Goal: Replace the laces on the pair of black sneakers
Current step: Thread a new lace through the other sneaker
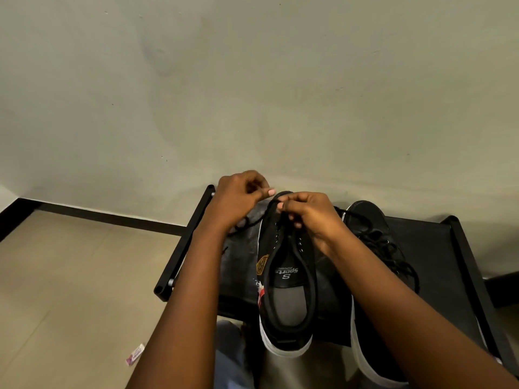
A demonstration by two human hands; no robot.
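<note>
Two hands (238,196) (304,210) pinching lace (273,204) over the toe-end eyelets of the near sneaker (286,276), heel toward the body, long axis pointing away across the bench (438,248).

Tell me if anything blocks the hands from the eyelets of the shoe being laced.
Nothing visible does. The left hand and right hand are already at the toe end of the near sneaker, pinching the black lace; the eyelets nearer the tongue lie uncovered.
</note>
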